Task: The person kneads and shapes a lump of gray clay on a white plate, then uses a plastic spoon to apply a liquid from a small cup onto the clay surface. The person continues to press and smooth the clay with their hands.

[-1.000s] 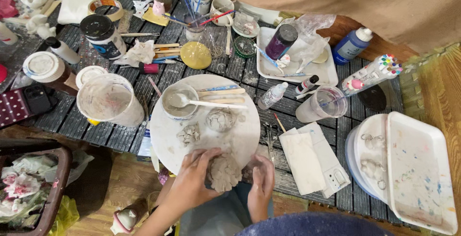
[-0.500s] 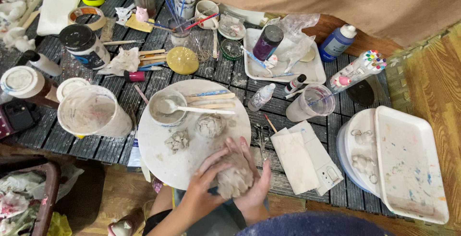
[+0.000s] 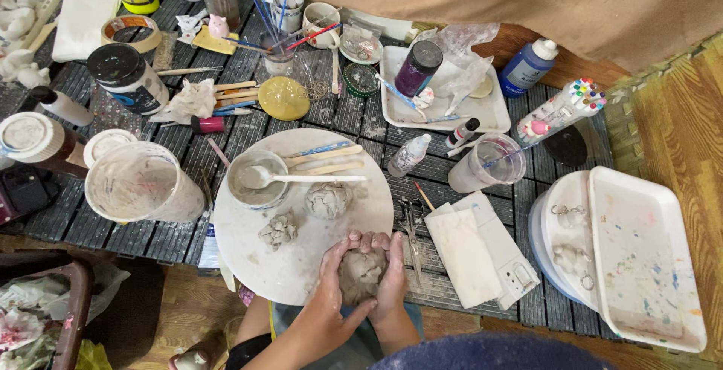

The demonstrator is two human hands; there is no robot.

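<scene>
A grey clay lump (image 3: 360,273) sits cupped between both my hands at the near edge of a round white board (image 3: 248,253). My left hand (image 3: 331,276) wraps its left side, and my right hand (image 3: 390,270) presses its right side, fingertips meeting over the top. Both hands are smeared with clay. Two smaller clay lumps lie on the board: one rounded (image 3: 327,200) near the middle, one ragged (image 3: 279,229) to its left. A small bowl of slip (image 3: 254,179) with a white spoon (image 3: 301,178) stands at the board's far side, beside wooden sticks (image 3: 325,160).
A large clear plastic tub (image 3: 141,183) stands left of the board. Scissors (image 3: 410,223), folded paper (image 3: 463,257), a water cup (image 3: 486,163), paint bottles, brushes and white trays (image 3: 648,257) crowd the dark slatted table. A bin with rags (image 3: 34,317) sits at lower left.
My hands have closed further round the clay lump and shifted it right along the board's near edge; the camera has tilted, so the table sits lower in view.
</scene>
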